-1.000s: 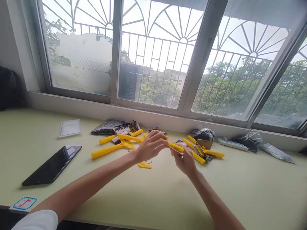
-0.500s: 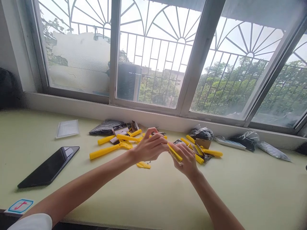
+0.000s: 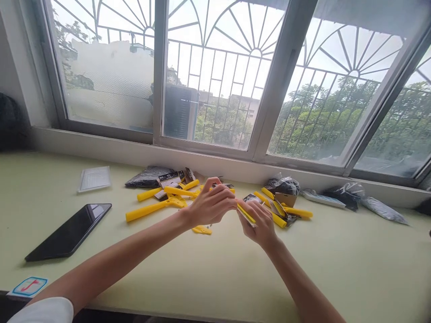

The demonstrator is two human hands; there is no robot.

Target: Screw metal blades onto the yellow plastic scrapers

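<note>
Over the middle of the table, my right hand (image 3: 258, 220) is closed around a flat, narrow yellow piece (image 3: 246, 213) with a clear edge along its lower side. My left hand (image 3: 212, 204) has its fingers bent in a pinch at the far end of that piece; what lies between the fingertips is hidden. Below the left hand is a loose flat yellow part (image 3: 202, 230), with tiny metal bits beside it. Left of my hands lie several yellow-handled tools (image 3: 148, 211). More yellow-handled tools (image 3: 298, 212) lie just beyond my right hand.
A dark tablet (image 3: 69, 233) and a clear flat case (image 3: 94, 179) lie on the left of the pale green table (image 3: 208, 278). Black and clear plastic bags (image 3: 283, 185) sit along the window ledge, with printed cards (image 3: 170, 179) among the tools.
Both hands stay almost in place. In the right hand the yellow piece has turned slightly, showing a thinner yellow strip. The left fingers have shifted only a little.
</note>
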